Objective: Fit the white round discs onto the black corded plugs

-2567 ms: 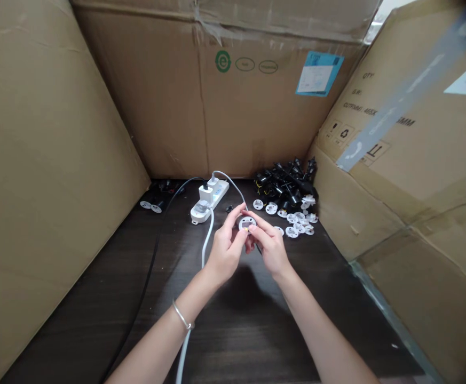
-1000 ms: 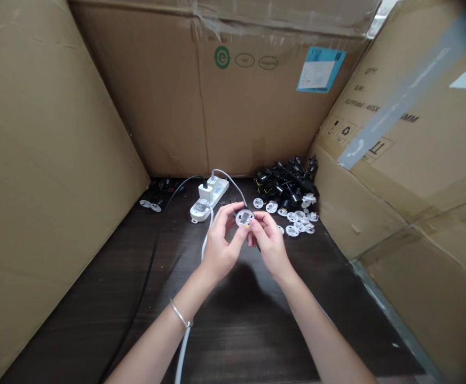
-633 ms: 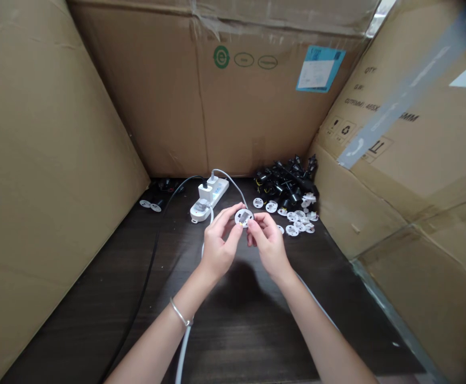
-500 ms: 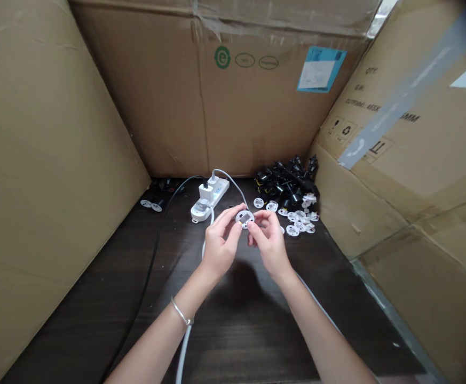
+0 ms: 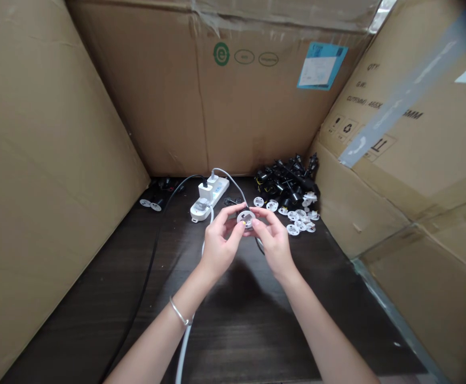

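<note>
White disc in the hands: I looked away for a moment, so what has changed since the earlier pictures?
Neither hand has let go. The white plastic disc sits slightly higher, held between the left hand and the right hand, which has shifted rightward. The power strip and the heap of black parts stay as they were.

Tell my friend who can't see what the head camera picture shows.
The left hand and right hand hold a small white round disc over a dark table, near a white power strip, black parts and more white discs, inside cardboard walls.
</note>
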